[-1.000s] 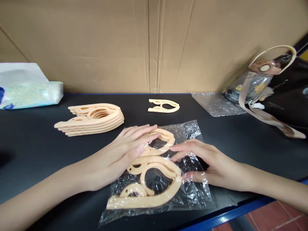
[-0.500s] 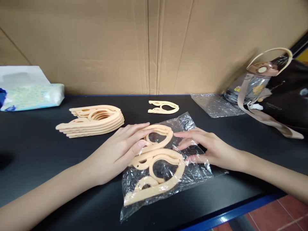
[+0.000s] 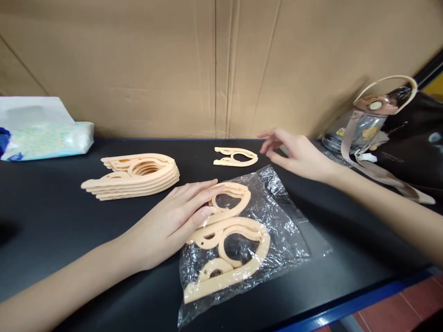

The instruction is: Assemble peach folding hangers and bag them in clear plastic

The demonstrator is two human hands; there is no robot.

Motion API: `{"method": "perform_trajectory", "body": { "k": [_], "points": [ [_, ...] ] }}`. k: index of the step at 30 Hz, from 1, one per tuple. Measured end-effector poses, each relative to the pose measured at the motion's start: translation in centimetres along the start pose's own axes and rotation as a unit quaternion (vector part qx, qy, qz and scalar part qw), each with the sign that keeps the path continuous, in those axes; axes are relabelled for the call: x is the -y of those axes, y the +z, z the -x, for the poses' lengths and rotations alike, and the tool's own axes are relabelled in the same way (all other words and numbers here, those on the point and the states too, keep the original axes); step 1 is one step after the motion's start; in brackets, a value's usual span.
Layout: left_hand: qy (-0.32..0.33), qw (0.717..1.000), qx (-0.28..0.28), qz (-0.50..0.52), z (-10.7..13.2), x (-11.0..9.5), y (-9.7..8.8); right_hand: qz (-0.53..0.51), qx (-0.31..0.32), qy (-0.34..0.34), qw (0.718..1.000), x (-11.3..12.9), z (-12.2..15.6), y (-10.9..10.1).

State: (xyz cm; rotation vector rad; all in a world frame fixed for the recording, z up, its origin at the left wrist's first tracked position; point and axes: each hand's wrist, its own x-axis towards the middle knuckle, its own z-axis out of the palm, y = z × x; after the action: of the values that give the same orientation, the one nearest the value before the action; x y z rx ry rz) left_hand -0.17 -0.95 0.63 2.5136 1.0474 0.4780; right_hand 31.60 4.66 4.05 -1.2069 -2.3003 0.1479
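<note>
Ok, bagged hangers (image 3: 238, 276), blk-bag txt (image 3: 392, 159) illegible

Black table (image 3: 44, 203) under hanger stack (image 3: 148, 186), lone hanger (image 3: 242, 163), clear bag (image 3: 284, 221), tissue pack (image 3: 48, 139)

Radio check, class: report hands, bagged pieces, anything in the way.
Left hand on bagged cream pieces. Right hand apart, near lone cream piece. Clear bag wrinkled; left hand hides part of its contents.

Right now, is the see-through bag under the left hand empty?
Not empty: peach-coloured pieces show through the clear bag.
</note>
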Motion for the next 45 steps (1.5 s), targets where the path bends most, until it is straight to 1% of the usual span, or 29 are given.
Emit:
{"method": "perform_trajectory", "body": {
  "k": [4, 7, 9, 11, 14, 18, 20, 22, 25, 28, 30, 34, 36, 39, 45],
  "points": [
    [0.001, 1.0, -0.003, 0.011, -0.1, 0.2, 0.0, 0.028, 0.09, 0.012, 0.995, -1.2, -3.7, 2.0],
    [0.009, 1.0, -0.004, 0.009, -0.1, 0.2, -0.1, 0.03, 0.154, 0.022, 0.987, -1.6, -5.3, 3.4],
    [0.015, 1.0, -0.004, 0.005, -0.1, 0.2, -0.1, 0.032, 0.165, 0.029, 0.985, -1.7, -5.8, 3.8],
    [0.016, 1.0, -0.003, 0.006, -0.1, 0.2, 0.0, 0.043, 0.149, 0.034, 0.987, -1.6, -5.8, 3.6],
    [0.014, 1.0, -0.006, 0.011, -0.1, 0.2, 0.1, 0.065, 0.105, 0.026, 0.992, -0.9, -4.6, 1.9],
    [0.021, 1.0, -0.009, 0.007, -0.1, 0.2, 0.2, 0.144, 0.043, -0.01, 0.989, 0.8, -0.8, -1.5],
    [0.017, 1.0, -0.009, 0.006, -0.1, 0.1, 0.2, 0.185, 0.052, -0.013, 0.981, 1.5, 1.6, -3.1],
    [0.01, 1.0, -0.012, 0.006, -0.1, 0.1, 0.2, 0.218, 0.042, -0.029, 0.975, 1.8, 4.1, -4.4],
    [0.007, 1.0, -0.013, 0.008, -0.1, 0.0, 0.2, 0.264, 0.042, -0.037, 0.963, 1.9, 7.4, -5.5],
    [0.007, 1.0, -0.013, 0.009, -0.1, 0.0, 0.2, 0.257, 0.063, -0.021, 0.964, 2.2, 9.5, -5.8],
    [0.005, 1.0, -0.013, 0.007, -0.1, 0.0, 0.2, 0.231, 0.085, -0.018, 0.969, 2.7, 10.2, -5.6],
    [-0.006, 1.0, -0.011, 0.003, -0.1, 0.0, 0.2, 0.164, 0.137, -0.033, 0.976, 3.8, 10.0, -4.5],
    [-0.008, 1.0, -0.009, 0.003, -0.1, 0.0, 0.2, 0.132, 0.151, -0.034, 0.979, 4.0, 9.5, -3.9],
    [-0.004, 1.0, -0.008, 0.002, -0.1, 0.0, 0.1, 0.087, 0.157, -0.022, 0.984, 3.8, 9.0, -3.6],
    [0.003, 1.0, -0.004, 0.0, -0.2, 0.0, 0.1, 0.033, 0.134, 0.008, 0.99, 2.9, 9.0, -3.6]
  ]
}}
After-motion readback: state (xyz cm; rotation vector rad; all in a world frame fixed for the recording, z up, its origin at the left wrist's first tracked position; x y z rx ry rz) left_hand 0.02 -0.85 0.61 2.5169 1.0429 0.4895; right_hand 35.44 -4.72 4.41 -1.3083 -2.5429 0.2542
